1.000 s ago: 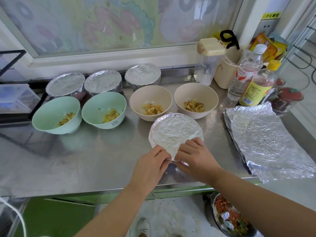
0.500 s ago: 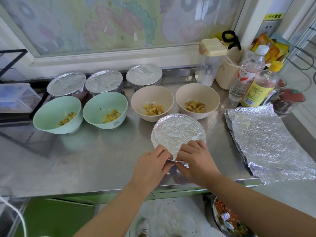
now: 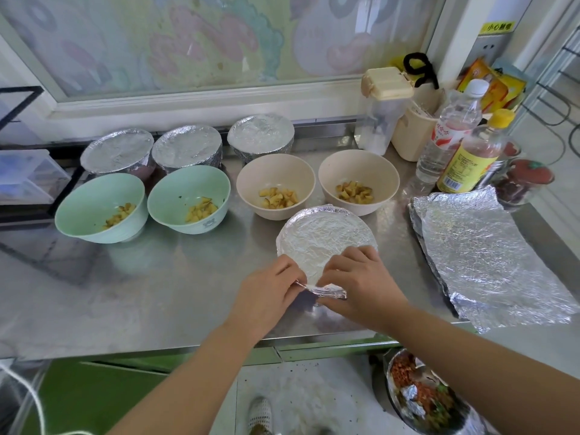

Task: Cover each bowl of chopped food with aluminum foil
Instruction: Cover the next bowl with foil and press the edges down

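A foil-covered bowl [image 3: 323, 237] stands near the front of the steel counter [image 3: 157, 290]. My left hand [image 3: 266, 293] and my right hand [image 3: 357, 287] both pinch the foil's folded edge at the bowl's near rim. Behind it stand two beige bowls [image 3: 274, 183] [image 3: 359, 177] and two green bowls [image 3: 100, 211] [image 3: 188, 199], all uncovered, each with chopped yellow food. Three foil-covered bowls [image 3: 117, 150] [image 3: 186, 146] [image 3: 260, 133] line the back.
A stack of loose foil sheets [image 3: 489, 255] lies at the right. Bottles [image 3: 470, 152] [image 3: 452, 130], a clear lidded jar [image 3: 383, 117] and a beige container [image 3: 411, 133] crowd the back right corner. A metal bowl of scraps [image 3: 420, 397] sits below the counter edge.
Both hands stay at the bowl's near rim, and have folded the foil edge a little further under. The bowls have not moved.
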Available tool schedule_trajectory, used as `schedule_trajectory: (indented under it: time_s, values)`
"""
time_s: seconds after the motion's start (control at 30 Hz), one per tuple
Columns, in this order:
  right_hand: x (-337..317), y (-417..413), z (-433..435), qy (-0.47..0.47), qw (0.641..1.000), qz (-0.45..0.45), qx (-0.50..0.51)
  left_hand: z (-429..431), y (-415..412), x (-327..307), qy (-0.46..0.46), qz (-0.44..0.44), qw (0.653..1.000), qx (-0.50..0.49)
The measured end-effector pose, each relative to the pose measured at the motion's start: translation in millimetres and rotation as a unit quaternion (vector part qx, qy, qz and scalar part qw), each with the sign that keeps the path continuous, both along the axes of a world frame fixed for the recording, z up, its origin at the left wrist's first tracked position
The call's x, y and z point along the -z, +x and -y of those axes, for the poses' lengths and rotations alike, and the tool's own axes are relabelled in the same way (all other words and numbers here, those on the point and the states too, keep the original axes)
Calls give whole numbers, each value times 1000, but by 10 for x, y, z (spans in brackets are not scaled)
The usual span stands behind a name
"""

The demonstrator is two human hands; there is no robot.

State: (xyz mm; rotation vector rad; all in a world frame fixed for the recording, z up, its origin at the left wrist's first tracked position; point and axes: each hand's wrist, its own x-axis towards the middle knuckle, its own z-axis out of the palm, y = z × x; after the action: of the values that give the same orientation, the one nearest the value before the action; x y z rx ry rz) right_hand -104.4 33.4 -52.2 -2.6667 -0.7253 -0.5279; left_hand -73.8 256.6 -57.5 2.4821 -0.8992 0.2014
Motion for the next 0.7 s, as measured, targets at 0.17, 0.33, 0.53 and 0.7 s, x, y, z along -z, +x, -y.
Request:
schedule_trajectory:
  time_s: [0.17, 0.33, 0.53, 0.7]
  values:
    - [-40, -4, 269, -58, 998, -28, -28, -67, -141, 52, -3, -13, 1000, -12]
    - [39, -3, 152, -33, 998, -3, -50, 119, -164, 29, -21, 45, 999, -21]
    - [95, 6, 32, -15, 998, 50, -18, 136, -126, 1, -14, 71, 997, -13]
    - [139, -5, -48, -9, 996, 87, 10, 147, -127, 21, -3, 79, 997, -20]
